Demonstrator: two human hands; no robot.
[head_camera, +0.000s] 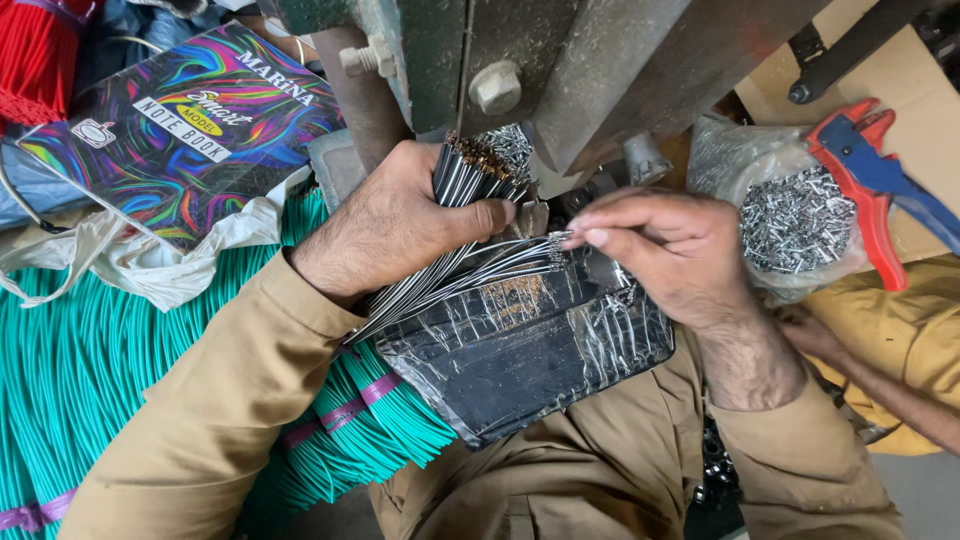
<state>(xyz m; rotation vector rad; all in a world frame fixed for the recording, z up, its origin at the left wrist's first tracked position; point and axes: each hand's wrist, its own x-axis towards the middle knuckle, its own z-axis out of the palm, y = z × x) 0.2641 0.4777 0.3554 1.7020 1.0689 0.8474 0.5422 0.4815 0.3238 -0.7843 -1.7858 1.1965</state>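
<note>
Head view: cluttered table under a grey metal machine; a black tape-wrapped pad lies in front of it.

Left hand: grip closed round a bundle of black-and-white wires, held tilted, stripped copper ends pointing up toward the machine. Lower ends of the bundle fan out over the pad.

Right hand: thumb and forefinger pinched shut on a few wires drawn sideways from the bundle, tips approx. level with the machine base.

Left of the hands: stacks of green wire tied w/ purple bands, a multicoloured notebook, red wire bundle.

Right: clear bag of small metal terminals, red-and-blue crimping pliers touching it, on cardboard.
</note>
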